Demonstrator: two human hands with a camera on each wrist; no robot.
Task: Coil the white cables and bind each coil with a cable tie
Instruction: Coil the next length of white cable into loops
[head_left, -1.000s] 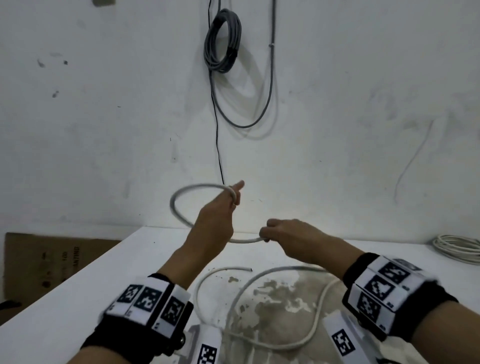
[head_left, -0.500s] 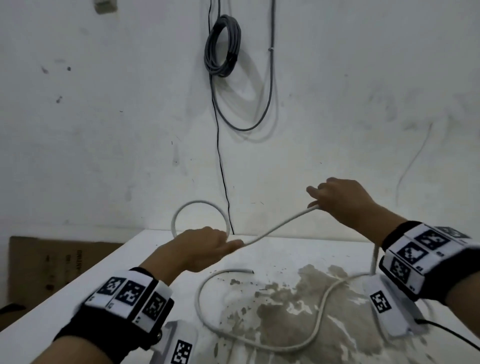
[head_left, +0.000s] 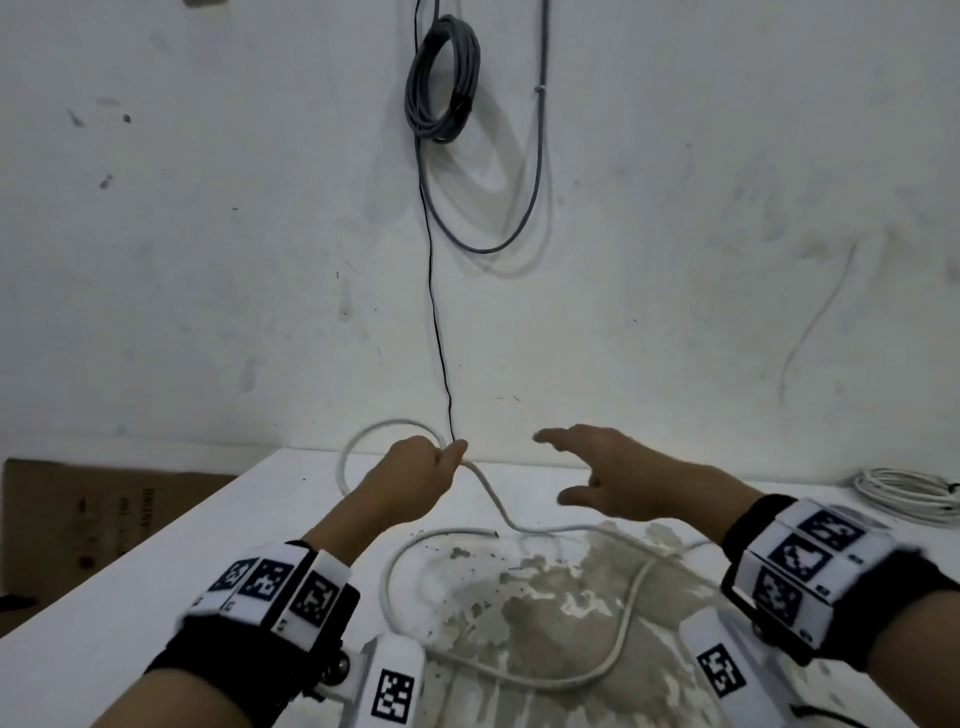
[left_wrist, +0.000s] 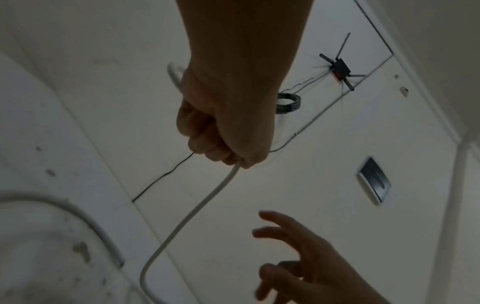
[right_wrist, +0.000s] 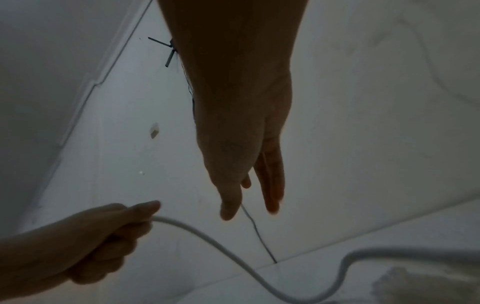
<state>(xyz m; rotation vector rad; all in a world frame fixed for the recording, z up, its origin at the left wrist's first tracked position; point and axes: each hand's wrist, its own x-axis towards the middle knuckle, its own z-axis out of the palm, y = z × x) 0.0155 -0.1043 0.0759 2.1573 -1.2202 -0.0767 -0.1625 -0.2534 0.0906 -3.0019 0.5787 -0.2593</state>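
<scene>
My left hand (head_left: 415, 478) grips the white cable (head_left: 493, 506) in a fist above the white table (head_left: 218, 525); one loop (head_left: 358, 441) of the cable arcs up behind it. From the fist the cable (left_wrist: 197, 207) drops to the table and curves in a wide bend (head_left: 571, 680) near me. Its cut end (head_left: 488, 532) lies on the tabletop. My right hand (head_left: 613, 483) hovers right of the fist with fingers spread, palm down, holding nothing. The right wrist view shows the straight fingers (right_wrist: 270, 185) above the cable (right_wrist: 207, 236).
A bundle of white cable (head_left: 909, 493) lies at the table's far right. A grey cable coil (head_left: 441, 78) and a thin black wire (head_left: 436, 312) hang on the wall behind. A brown stain (head_left: 545, 623) covers the table's middle. Cardboard (head_left: 78, 519) stands left of the table.
My right hand has let go of the cable and dropped lower with open fingers. The freed stretch of cable has fallen onto the table. My left hand keeps its grip on the loop.
</scene>
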